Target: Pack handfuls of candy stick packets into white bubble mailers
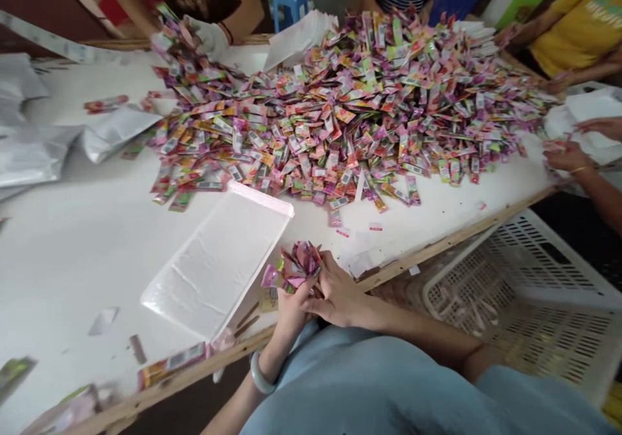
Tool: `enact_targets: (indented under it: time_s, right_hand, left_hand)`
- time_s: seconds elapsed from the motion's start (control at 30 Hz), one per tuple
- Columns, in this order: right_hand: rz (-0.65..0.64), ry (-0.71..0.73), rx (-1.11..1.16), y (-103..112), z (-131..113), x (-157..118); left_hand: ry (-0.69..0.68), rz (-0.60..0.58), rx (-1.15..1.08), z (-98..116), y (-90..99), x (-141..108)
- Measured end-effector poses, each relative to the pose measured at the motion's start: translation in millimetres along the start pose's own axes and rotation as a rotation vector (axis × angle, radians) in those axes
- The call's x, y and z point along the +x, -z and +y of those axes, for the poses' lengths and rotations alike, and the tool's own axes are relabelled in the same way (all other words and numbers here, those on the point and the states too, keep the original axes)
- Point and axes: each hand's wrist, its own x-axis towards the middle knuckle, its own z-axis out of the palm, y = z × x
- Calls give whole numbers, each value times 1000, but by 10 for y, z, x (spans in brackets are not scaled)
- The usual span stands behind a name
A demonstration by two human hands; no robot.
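Note:
Both my hands are together at the table's near edge, around one bunch of small colourful packets (297,265). My left hand (293,305), with a pale bangle at its wrist, is closed on the lower left of the bunch. From the right, my right hand (335,292) wraps its fingers round the same bunch. Just left of them a clear plastic bag (218,253) with a pink edge lies flat on the white table (97,227). Beyond it spreads a large heap of similar packets (330,124).
Silver bags (39,150) lie at the left. A white plastic crate (544,292) stands below the table edge at right. Stacked clear bags (301,36) lie behind the heap. Other people's hands, one gloved (208,38), are at the far side and right.

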Motion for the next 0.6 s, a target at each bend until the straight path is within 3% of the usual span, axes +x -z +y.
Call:
enact_targets:
  time_s: [0.07,0.13,0.2,0.27,0.33,0.43,0.6]
  right_hand:
    - [-78,-37,71,205,74,-36]
    - [-33,-61,125,537,271,-25]
    - [201,-134,20,957,599,52]
    - [489,-291,-294,1356,1004,169]
    - [564,-532,-484,1610,1386,286]
    - [491,-713,-551,1626,1742,420]
    - [447,-605,-692,1395,1788,512]
  left_hand:
    - [5,7,-54,44,-40,11]
    - [31,30,-101,81,-49,11]
    - [49,22,-112,96,-16,3]
    - [59,-2,-99,78,46,-13]
    - [83,-19,-80,32,111,-25]
    - [129,-37,-53,-39,167,-18]
    - [100,-25,-55,-42,165,14]
